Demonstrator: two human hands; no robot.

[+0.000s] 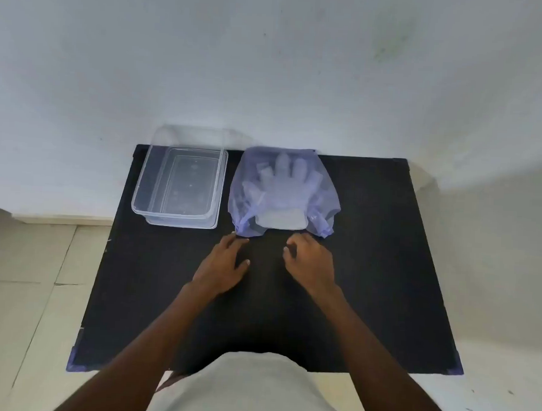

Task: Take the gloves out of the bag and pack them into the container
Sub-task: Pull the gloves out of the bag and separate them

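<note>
Black matte tabletop [369,273] fills the middle of my view, rectangular, with bluish-purple tape at its two near corners. It stands against a plain white wall [271,64]; pale floor tiles [23,286] run off to my left, and more pale floor shows on my right.

At the far left of the table sits the clear rectangular plastic container [179,186], open on top, with nothing visible inside. Just beside it on the right lies the translucent purple mesh bag [325,189], spread flat, its mouth turned toward me. The white disposable gloves [280,187] are inside it, fingers pointing toward the wall, and a white cuff edge shows at the bag's opening.

My left hand [224,265] rests low over the table with its fingers spread loosely apart, fingertips close to the bag's near left corner and gripping nothing. My right hand [312,261] is near the bag's near edge, fingers curled inward; I cannot tell whether they pinch anything. My light-coloured shirt [253,393] shows at the bottom.
</note>
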